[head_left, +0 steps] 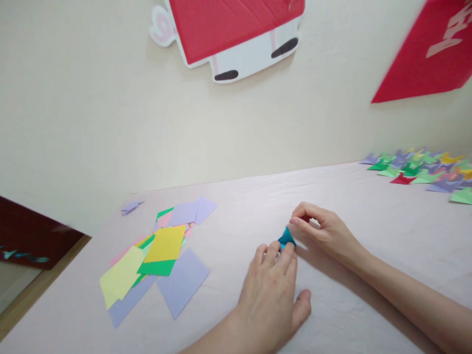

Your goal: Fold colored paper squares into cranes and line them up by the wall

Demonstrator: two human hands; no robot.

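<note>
A small folded teal paper piece [286, 238] rests on the pale table [368, 211] between both hands. My left hand [275, 290] lies palm down, its fingertips pressing the near edge of the teal piece. My right hand [322, 228] comes in from the right with fingers curled, pinching the piece's far side between thumb and fingertips. Most of the teal paper is hidden by the fingers.
A loose pile of coloured paper squares [162, 255], lilac, yellow, green and pink, lies left of the hands. A small lilac folded piece [130, 207] sits near the wall. Several folded paper figures [424, 169] cluster at the far right. Red paper decorations [236, 27] hang on the wall.
</note>
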